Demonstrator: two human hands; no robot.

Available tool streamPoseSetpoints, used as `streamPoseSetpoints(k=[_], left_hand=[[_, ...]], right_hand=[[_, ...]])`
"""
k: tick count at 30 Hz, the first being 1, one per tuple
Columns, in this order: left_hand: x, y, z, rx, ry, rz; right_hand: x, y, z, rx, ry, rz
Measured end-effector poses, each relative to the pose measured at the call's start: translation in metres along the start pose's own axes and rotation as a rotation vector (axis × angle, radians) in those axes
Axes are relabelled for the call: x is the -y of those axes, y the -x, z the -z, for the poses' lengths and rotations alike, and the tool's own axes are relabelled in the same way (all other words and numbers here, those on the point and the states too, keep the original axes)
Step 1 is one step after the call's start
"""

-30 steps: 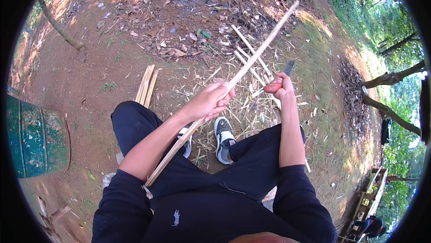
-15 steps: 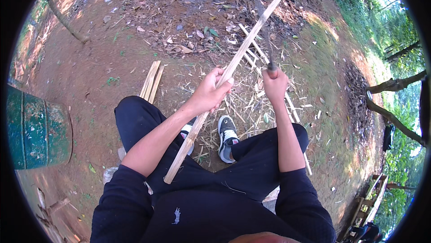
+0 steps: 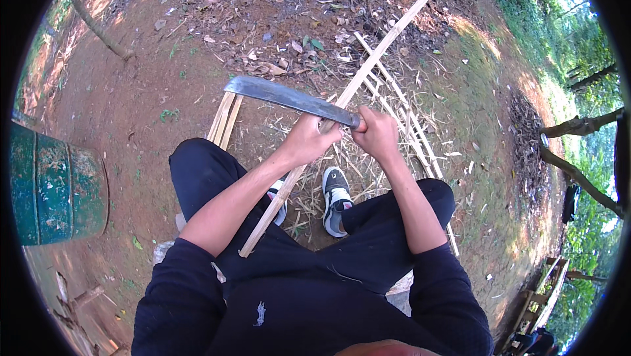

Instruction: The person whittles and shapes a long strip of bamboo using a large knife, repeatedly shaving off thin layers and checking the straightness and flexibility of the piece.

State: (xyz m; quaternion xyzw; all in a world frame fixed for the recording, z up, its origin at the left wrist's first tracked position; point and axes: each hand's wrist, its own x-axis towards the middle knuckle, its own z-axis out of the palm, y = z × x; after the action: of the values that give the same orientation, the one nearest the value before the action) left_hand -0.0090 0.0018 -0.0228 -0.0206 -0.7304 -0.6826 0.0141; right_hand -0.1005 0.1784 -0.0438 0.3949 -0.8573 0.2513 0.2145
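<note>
My left hand (image 3: 310,142) grasps the wooden strip (image 3: 360,82); my right hand (image 3: 377,135), clenched around the knife (image 3: 282,95), has swung it across, just beyond my left hand, seemingly placed for shaving.

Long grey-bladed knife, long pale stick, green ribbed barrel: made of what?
Long grey-bladed knife: blade likely bare steel, dull metallic sheen. Long pale stick: wood or bamboo, apparently unfinished; streaky raw surface. Green ribbed barrel: probably painted metal; coat worn to brownish patches.

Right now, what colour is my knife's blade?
The blade is grey with a slight bluish sheen, best seen in the head view.
</note>
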Motion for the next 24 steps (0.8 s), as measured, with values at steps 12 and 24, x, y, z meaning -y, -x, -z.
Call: streamPoseSetpoints(k=[12, 24], left_hand=[[-0.002, -0.001, -0.016, -0.065, -0.148, -0.025], [-0.009, 0.004, -0.012, -0.067, -0.162, -0.06]], right_hand=[[-0.071, 0.006, 0.025, 0.001, 0.1, -0.444], [-0.057, -0.006, 0.008, -0.106, 0.202, -0.084]])
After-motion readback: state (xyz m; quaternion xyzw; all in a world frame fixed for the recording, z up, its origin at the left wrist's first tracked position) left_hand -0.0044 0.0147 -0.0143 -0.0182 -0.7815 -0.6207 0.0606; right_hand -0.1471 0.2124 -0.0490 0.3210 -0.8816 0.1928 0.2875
